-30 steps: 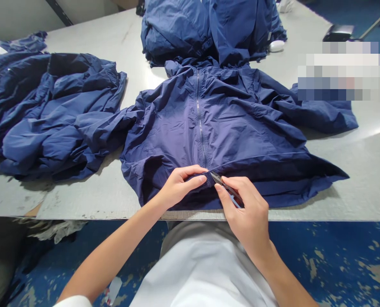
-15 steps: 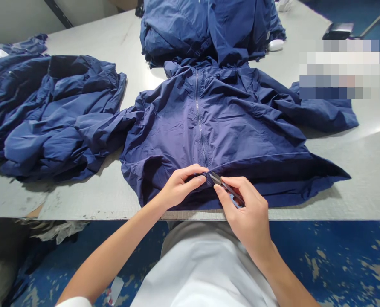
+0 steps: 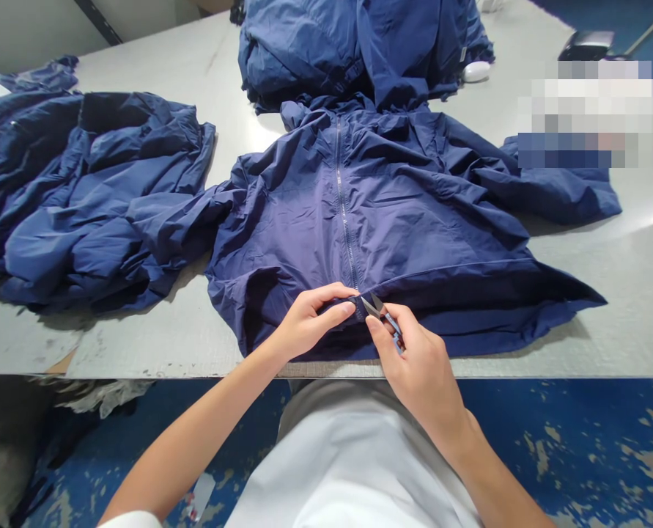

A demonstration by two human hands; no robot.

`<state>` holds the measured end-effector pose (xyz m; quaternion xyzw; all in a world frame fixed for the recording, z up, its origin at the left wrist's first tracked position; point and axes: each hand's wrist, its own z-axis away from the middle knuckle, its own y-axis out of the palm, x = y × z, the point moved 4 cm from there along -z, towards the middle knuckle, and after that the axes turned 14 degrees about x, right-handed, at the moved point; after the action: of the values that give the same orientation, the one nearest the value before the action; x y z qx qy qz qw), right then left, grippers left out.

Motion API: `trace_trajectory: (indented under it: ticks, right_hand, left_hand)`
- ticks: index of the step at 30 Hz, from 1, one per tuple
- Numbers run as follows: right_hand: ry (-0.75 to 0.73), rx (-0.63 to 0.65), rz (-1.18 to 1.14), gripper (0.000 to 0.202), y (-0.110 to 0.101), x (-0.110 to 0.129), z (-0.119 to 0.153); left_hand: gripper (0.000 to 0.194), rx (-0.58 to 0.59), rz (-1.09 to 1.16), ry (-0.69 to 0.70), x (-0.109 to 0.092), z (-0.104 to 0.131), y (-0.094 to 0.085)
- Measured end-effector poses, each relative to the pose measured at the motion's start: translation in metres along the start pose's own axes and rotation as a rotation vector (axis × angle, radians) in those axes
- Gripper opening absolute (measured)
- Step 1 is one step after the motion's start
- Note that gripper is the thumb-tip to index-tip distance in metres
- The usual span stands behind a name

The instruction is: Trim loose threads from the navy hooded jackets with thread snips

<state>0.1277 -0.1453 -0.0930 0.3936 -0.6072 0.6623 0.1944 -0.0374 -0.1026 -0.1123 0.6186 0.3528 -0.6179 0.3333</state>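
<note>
A navy blue jacket (image 3: 293, 213) lies spread on the table, its front zipper (image 3: 341, 198) running down the middle and its lower hem turned up near the table's front edge. My left hand (image 3: 315, 319) pinches the hem at the zipper's bottom end between thumb and fingers. Small thread snips (image 3: 384, 315) with blue handles are held in my right hand (image 3: 417, 359). Their blades stand apart, pointing at the cloth just right of my left fingertips. Whether a thread lies between the blades is too small to tell.
Another heap of navy garments (image 3: 100, 198) lies at the left, touching the jacket's sleeve. A blue pile (image 3: 348, 51) sits behind the collar, with a white object (image 3: 476, 72) beside it. The table's front edge (image 3: 524, 372) runs below the hem.
The snips' blades have opened wider, and my right hand has shifted slightly left with its fingers changed around the handles. My left hand keeps its pinch on the hem.
</note>
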Motion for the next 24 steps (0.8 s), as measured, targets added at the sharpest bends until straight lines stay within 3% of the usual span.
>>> trace_trajectory:
  ticks: [10, 24]
  right_hand:
    - [-0.068, -0.050, 0.157, 0.022, 0.0007, 0.0053, -0.0013]
    - [-0.065, -0.013, 0.236, 0.027, 0.0009, 0.0058, -0.0007]
  left_hand:
    - [0.021, -0.007, 0.012, -0.002, 0.0014, -0.0002, -0.0012]
    - [0.022, -0.011, 0.000, -0.012, 0.0019, 0.0003, -0.0015]
